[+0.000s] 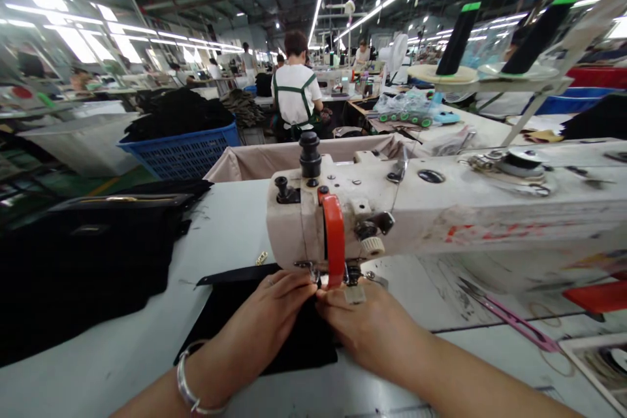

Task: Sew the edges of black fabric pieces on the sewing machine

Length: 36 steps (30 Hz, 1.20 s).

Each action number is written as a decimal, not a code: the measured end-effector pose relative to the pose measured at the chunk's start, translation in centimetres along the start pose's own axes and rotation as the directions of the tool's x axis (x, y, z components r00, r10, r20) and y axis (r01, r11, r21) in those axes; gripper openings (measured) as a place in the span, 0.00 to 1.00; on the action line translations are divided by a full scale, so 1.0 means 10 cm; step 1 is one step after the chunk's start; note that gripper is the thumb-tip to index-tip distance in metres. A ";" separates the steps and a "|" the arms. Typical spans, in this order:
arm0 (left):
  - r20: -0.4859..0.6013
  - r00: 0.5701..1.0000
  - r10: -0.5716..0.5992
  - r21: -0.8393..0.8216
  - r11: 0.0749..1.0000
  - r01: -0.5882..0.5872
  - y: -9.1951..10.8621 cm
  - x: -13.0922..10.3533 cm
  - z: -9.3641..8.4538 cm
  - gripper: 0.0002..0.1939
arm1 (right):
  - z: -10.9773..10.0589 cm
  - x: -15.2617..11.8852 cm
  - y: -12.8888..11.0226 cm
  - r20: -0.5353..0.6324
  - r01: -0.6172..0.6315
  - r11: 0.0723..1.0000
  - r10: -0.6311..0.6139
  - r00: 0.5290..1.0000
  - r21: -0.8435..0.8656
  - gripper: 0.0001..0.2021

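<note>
A piece of black fabric (304, 339) lies on the sewing table under the head of a white sewing machine (289, 222). My left hand (267, 313), with a silver bangle at the wrist, rests over the fabric, its fingers together and their tips close to the needle area. Beside it, my right hand (365, 317) presses on the fabric's right side, fingertips pinched near the left ones. Both hands grip the cloth just in front of the presser foot, which is mostly hidden. An orange-red guard (334, 238) hangs down right behind the fingers.
Dark finished pieces with a zipper (98, 241) are stacked at left. Pink-handled thread snips (514, 319) and a small gold metal part (262, 258) lie on the table. Black thread cones (458, 39) stand at upper right. Ahead are a blue basket (186, 149) and a seated person (295, 88).
</note>
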<state>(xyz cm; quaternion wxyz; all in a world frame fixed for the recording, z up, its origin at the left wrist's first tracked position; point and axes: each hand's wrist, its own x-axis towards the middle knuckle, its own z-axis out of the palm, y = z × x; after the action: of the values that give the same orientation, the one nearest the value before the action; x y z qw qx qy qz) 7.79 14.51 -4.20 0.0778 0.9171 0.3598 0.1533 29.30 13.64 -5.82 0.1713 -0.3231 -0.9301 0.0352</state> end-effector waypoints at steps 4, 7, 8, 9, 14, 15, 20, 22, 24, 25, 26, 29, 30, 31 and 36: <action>-0.010 1.000 0.018 -0.021 1.000 -0.018 0.00 0.00 -0.01 0.23 | -0.01 0.00 0.00 -0.034 0.004 1.000 -0.004 0.999 0.020 0.12; 0.003 1.000 0.015 -0.053 0.998 -0.015 0.00 0.01 0.00 0.23 | 0.03 -0.01 -0.01 -0.069 0.015 0.998 -0.011 0.998 0.061 0.10; 0.005 1.000 0.010 -0.065 0.998 -0.010 -0.01 0.01 0.01 0.23 | 0.04 0.00 -0.01 -0.079 0.010 0.998 -0.005 0.997 0.061 0.10; 0.005 1.000 0.001 -0.075 0.997 -0.001 -0.01 0.01 0.02 0.22 | 0.05 0.00 0.00 -0.085 0.003 0.999 0.002 0.996 0.055 0.10; 0.053 0.997 -0.059 -0.101 0.993 0.064 -0.04 -0.03 -0.01 0.21 | -0.26 -0.04 0.04 -0.017 -0.010 0.990 0.013 1.000 0.138 0.12; 0.085 0.994 -0.070 -0.102 0.992 0.078 -0.03 -0.04 -0.04 0.21 | -0.39 -0.08 0.04 0.011 -0.030 0.985 0.028 1.000 0.170 0.14; 0.235 0.970 -0.070 -0.035 0.996 0.081 0.10 -0.17 -0.23 0.38 | -0.82 -0.29 0.14 0.190 -0.141 0.966 0.099 0.977 0.218 0.23; 0.235 0.971 -0.042 0.000 0.999 0.043 0.15 -0.21 -0.24 0.33 | -0.71 -0.27 0.21 0.173 -0.159 0.975 0.131 0.976 0.154 0.20; 0.194 0.981 0.002 0.018 1.000 -0.006 0.19 -0.24 -0.20 0.25 | -0.48 -0.20 0.28 0.081 -0.189 0.978 0.182 0.980 0.091 0.15; 0.161 0.987 0.015 0.018 1.000 -0.018 0.20 -0.24 -0.17 0.23 | -0.37 -0.16 0.30 0.021 -0.208 0.975 0.207 0.978 0.072 0.12; 0.122 0.992 0.016 0.011 1.000 -0.017 0.20 -0.24 -0.15 0.23 | -0.27 -0.13 0.31 -0.024 -0.226 0.972 0.228 0.973 0.061 0.09; 0.036 0.998 -0.048 -0.038 0.998 0.049 0.19 -0.22 -0.09 0.23 | -0.12 -0.10 0.24 -0.082 -0.229 0.972 0.233 0.969 0.052 0.02; 0.024 0.997 -0.068 -0.054 0.996 0.069 0.18 -0.22 -0.08 0.22 | -0.13 -0.12 0.19 -0.077 -0.181 0.981 0.185 0.980 0.065 0.02; 0.017 0.997 -0.079 -0.064 0.995 0.080 0.18 -0.21 -0.07 0.22 | -0.15 -0.14 0.14 -0.063 -0.109 0.990 0.115 0.991 0.091 0.03; 0.064 0.998 0.010 0.002 1.000 -0.011 0.21 -0.20 -0.04 0.24 | -0.24 -0.24 -0.08 0.007 0.120 0.955 -0.127 0.992 0.271 0.07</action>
<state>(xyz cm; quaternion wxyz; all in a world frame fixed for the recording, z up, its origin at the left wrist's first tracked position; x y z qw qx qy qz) 7.59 11.66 -3.74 0.0875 0.9235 0.3524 0.1236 31.43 11.41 -4.17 0.2043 -0.2374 -0.9369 0.1549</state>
